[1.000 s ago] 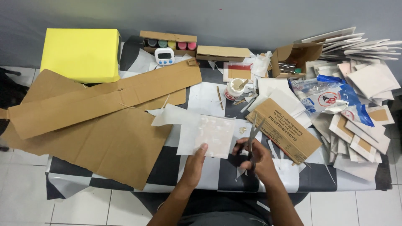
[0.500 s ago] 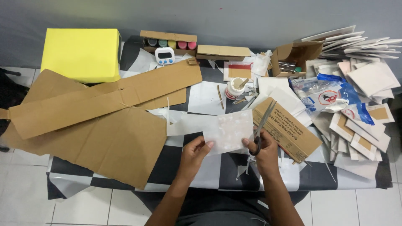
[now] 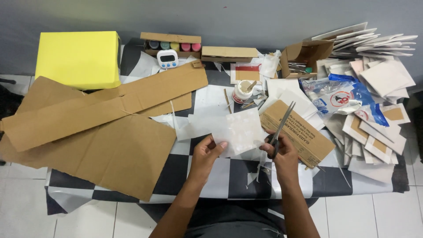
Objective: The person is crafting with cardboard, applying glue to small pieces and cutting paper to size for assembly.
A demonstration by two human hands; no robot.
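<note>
White sheet pinched in left hand, scissors gripped in right hand.

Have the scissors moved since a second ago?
Yes. The scissors in the right hand have swung up: their blades pointed down toward the table edge, and now point up and away, over the printed cardboard box, which has not moved.

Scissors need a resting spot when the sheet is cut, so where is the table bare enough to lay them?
Bare checkered cloth shows along the near edge, between the left hand and right hand, and between the cardboard sheet and the left forearm. The right side is crowded with stacked tiles and a plastic bag.
</note>
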